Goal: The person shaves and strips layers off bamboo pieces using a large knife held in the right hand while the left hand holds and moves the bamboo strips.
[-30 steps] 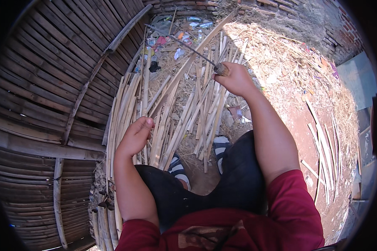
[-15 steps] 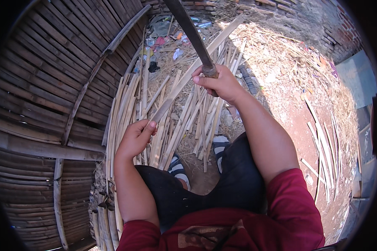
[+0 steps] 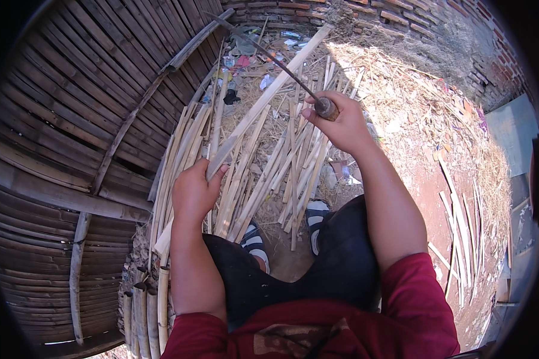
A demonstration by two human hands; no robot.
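My left hand (image 3: pixel 194 194) is closed around the near end of a long, pale bamboo strip (image 3: pixel 254 112), which slants away up and to the right. In my right hand (image 3: pixel 346 125) is a machete, gripped by its rounded wooden handle (image 3: pixel 327 109). Its dark blade (image 3: pixel 263 50) appears nearly edge-on and points to the far left. The blade crosses in front of the strip; whether the two touch I cannot tell. Below both hands lie many split bamboo strips (image 3: pixel 245 173), spread over the ground in front of my sandalled feet.
A slatted bamboo wall (image 3: pixel 60 119) rises on the left, with upright bamboo poles (image 3: pixel 153 314) near its foot. A brick wall (image 3: pixel 395 18) closes the far side. Scattered litter (image 3: pixel 242 61) lies by the far left corner. More thin strips (image 3: pixel 461 221) rest on the ground at right.
The machete has swung leftward and down, its blade turning from upright to slanting across the strip. My right hand has moved slightly right. The strip's far end has shifted a little left.
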